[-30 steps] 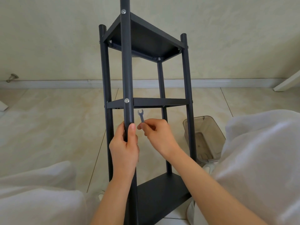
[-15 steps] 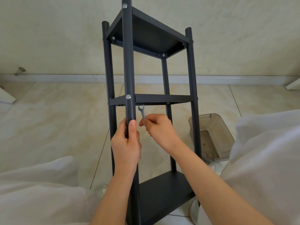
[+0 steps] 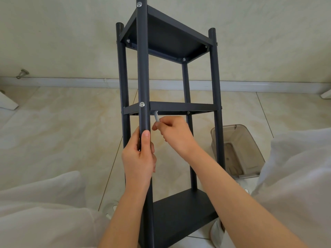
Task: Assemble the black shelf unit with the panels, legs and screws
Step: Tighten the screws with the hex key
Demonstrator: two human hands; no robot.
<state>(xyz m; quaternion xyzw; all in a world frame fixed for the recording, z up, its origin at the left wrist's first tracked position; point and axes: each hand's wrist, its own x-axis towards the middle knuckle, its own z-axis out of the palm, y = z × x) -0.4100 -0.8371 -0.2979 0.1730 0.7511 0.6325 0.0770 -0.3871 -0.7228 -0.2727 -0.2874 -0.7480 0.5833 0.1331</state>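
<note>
The black shelf unit (image 3: 180, 107) stands upright on the tiled floor between my knees, with three panels and round legs. My left hand (image 3: 138, 158) grips the near front leg (image 3: 143, 68) just below the middle panel. A silver screw head (image 3: 142, 104) shows on that leg at the middle panel. My right hand (image 3: 174, 133) pinches a small silver wrench (image 3: 156, 116), whose head reaches up under the middle panel's near corner, right behind the leg.
A smoky transparent plastic bin (image 3: 236, 149) sits on the floor to the right of the shelf. My white-trousered knees (image 3: 295, 176) flank the unit. A white skirting board (image 3: 71, 81) runs along the wall behind, with a small metal door stop (image 3: 22, 73) at left.
My right hand has lifted the wrench from below the middle panel up to its underside by the near leg. My left hand has kept its grip on the leg.
</note>
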